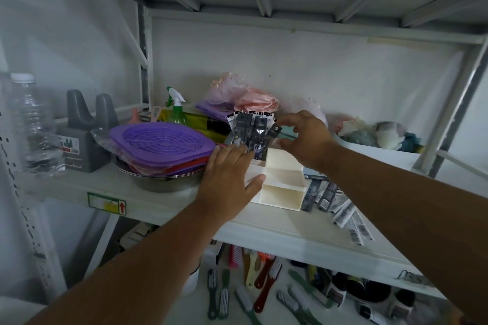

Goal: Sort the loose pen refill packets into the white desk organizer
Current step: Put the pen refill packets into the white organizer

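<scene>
A white stepped desk organizer (282, 187) stands on the middle shelf. Several dark pen refill packets (250, 130) stand upright in its tall back left compartment. My left hand (227, 179) lies flat against the organizer's left side, fingers spread, thumb on its front left rim. My right hand (303, 137) reaches over the top, its fingertips pinching the rightmost standing packet (274, 131). More loose refill packets (340, 208) lie in a heap on the shelf, just right of the organizer.
Purple strainer lids (161, 144) rest on a steel bowl (158, 179) to the left. Farther left are a grey holder (84, 137) and a clear bottle (34, 126). A white bin (380, 150) of cloths sits right; brushes (248, 287) lie below.
</scene>
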